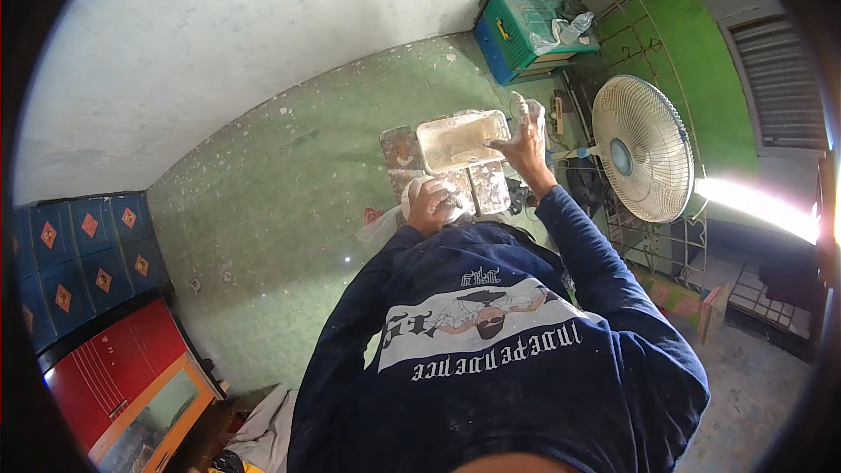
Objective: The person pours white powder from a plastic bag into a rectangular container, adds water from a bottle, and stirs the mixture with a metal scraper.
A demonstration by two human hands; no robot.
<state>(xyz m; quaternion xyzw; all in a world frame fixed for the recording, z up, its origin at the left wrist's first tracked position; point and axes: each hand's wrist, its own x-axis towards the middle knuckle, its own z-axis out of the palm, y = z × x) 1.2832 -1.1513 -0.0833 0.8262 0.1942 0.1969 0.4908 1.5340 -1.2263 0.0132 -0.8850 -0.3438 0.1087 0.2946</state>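
My right hand (528,144) grips the right rim of a rectangular whitish plastic tub (455,142) smeared with pale paste, and its fingers are dusted white. The tub is held above some stained square tiles (487,187) lying on the green floor. My left hand (429,204) is closed on a crumpled white plastic bag (385,223) just below the tub's near-left corner. Both dark blue sleeves reach forward from my chest, and my printed shirt fills the lower middle of the view.
A white standing fan (644,149) stands close on the right. A green and blue crate (524,28) holding a plastic bottle sits against the white wall (228,35). A blue patterned cabinet (83,254) and a red cabinet (123,368) are at the left.
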